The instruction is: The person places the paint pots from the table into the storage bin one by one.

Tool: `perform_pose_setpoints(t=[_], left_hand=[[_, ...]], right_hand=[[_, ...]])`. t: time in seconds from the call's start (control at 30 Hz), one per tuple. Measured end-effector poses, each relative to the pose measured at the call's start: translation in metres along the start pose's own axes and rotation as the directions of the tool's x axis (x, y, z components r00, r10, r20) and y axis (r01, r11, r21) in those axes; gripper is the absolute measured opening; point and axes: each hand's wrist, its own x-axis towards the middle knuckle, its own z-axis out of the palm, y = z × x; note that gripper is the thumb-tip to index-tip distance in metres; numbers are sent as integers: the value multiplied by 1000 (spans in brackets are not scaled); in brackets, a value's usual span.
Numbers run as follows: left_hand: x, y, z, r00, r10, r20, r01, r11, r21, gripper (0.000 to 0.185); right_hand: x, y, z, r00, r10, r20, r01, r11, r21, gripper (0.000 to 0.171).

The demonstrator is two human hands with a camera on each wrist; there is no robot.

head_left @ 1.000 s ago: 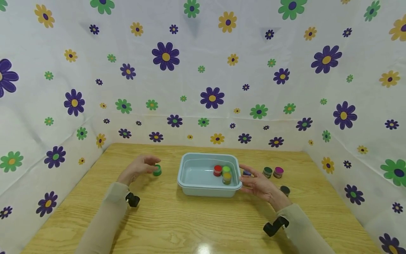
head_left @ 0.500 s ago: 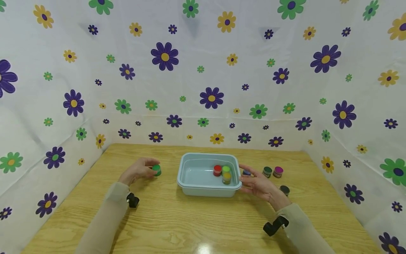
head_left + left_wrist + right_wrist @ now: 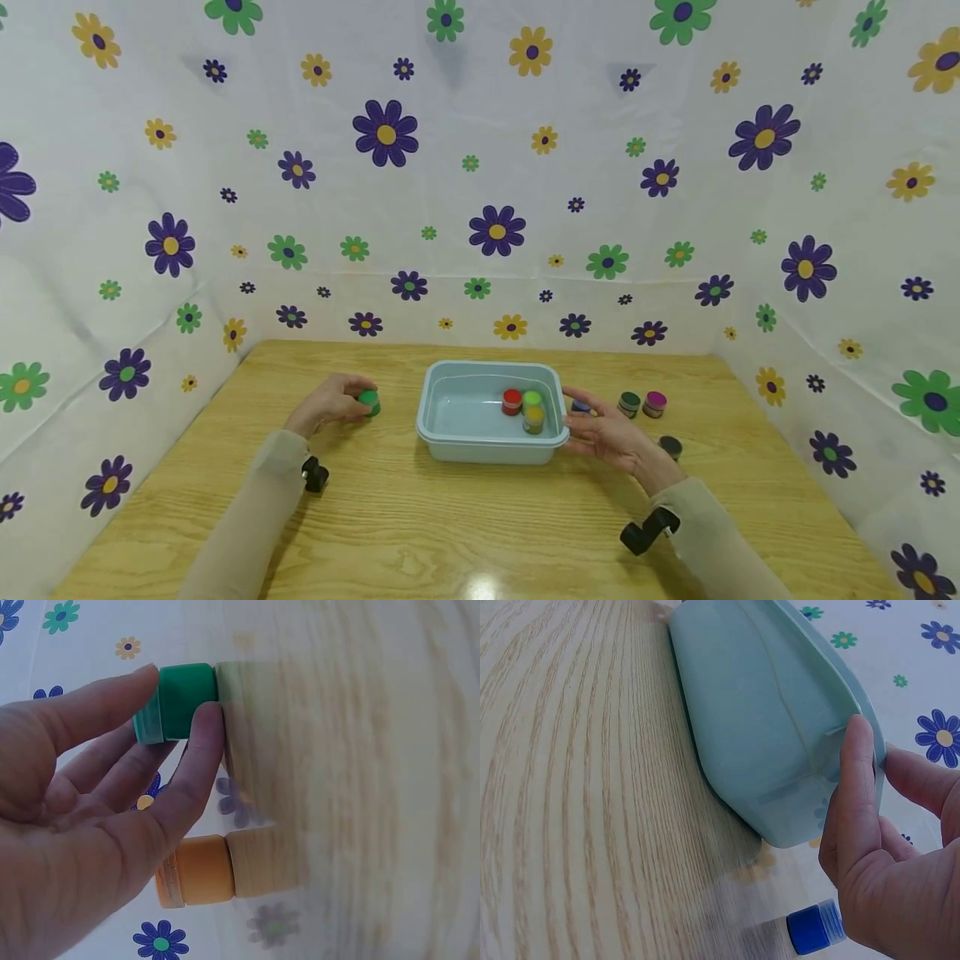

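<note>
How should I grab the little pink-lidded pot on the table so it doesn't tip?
Probably by its round sides, coming straight down from above. The pink-lidded pot stands upright on the table, and the dark green-lidded pot sits close on its left, so pinch it front and back rather than side to side.

Flower-printed white walls (image 3: 480, 167) around a wooden table (image 3: 465, 525)
</note>
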Motion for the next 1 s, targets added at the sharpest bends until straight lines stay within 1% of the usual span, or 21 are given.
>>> perform_pose_setpoints(t=[0.2,0.3,0.4,0.5,0.67,0.77,0.87,1.0], left_hand=[[-1,3,-1,1000,12,-20,-12,1000,3,52],[-1,9,0,1000,26,-11,-26,999,-27,52],[-1,15,0,1000,26,-16,-27,998,-57,51],[0,20,0,999,34,-27,-35,998,-46,51],[1,26,3,995,90,-32,-91,995,-38,51],[3,28,5,992,116,-50,-118,992,-43,49],[2,31,8,990,124,-71,-126,991,-33,49],[3,34,13,984,139,-108,-145,988,-48,52]], right_hand=[[0,1,0,1000,-2,2,2,1000,-4,74],[0,1,0,1000,3,-5,-3,1000,-6,74],[1,1,1,1000,7,-20,-7,1000,-1,73],[2,1,1,1000,9,-27,-9,1000,0,72],[3,1,0,1000,1,-22,-1,1000,-9,70],[3,1,0,1000,0,-21,0,1000,-14,70],[3,1,0,1000,-1,-21,1,1000,-17,71],[2,1,-1,1000,0,-22,0,1000,-19,72]])
